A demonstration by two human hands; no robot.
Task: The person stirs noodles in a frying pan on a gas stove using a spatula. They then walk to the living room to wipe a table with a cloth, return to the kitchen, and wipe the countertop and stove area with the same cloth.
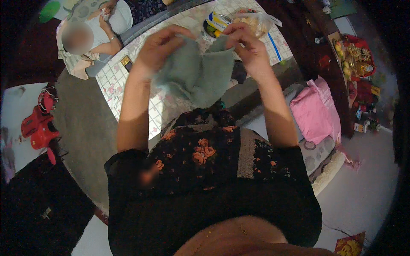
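A grey-green cloth item, perhaps a small garment, hangs blurred between my hands above the table. My left hand pinches its upper left edge. At its upper right edge, my right hand grips the fabric between thumb and fingers. The cloth sags in folds towards my lap. Under it lies a tabletop cover with a grid and flower pattern. Behind my right hand are a clear plastic bag with pale food inside and a blue, yellow and white packet.
Another person is at the far left beyond the table. A blue strip lies on its right side. Pink fabric rests on a cushion at right. Further off stand a red basket and, at left, a red ride-on toy.
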